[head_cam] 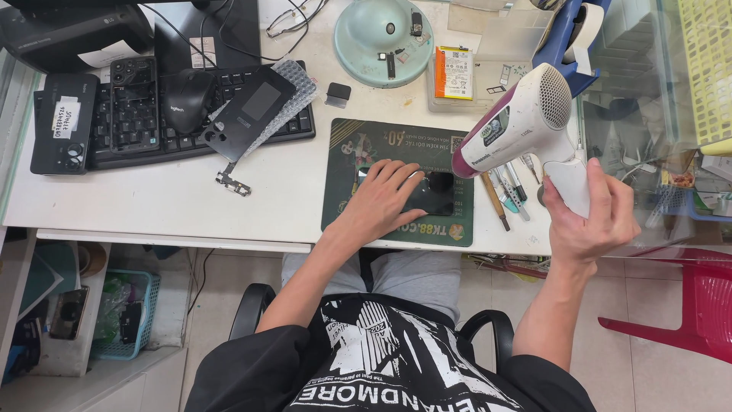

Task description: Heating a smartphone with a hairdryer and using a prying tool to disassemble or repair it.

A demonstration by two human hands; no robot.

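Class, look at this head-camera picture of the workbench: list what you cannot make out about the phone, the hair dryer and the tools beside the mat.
- Phone on the green mat: mostly hidden under the left hand.
- Hair dryer: handle hidden by the right hand; whether it runs cannot be told.
- Hand tools: upper ends hidden behind the dryer; too small to identify.
- Monitor: cut off by the top edge.

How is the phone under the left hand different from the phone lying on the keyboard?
The phone on the mat lies crosswise and is half covered by the left hand; the phone on the keyboard lies lengthwise with nothing touching it. The mat phone looks like a plain dark slab; the keyboard phone shows bare inner parts and camera holes. Both are dark and lie flat.
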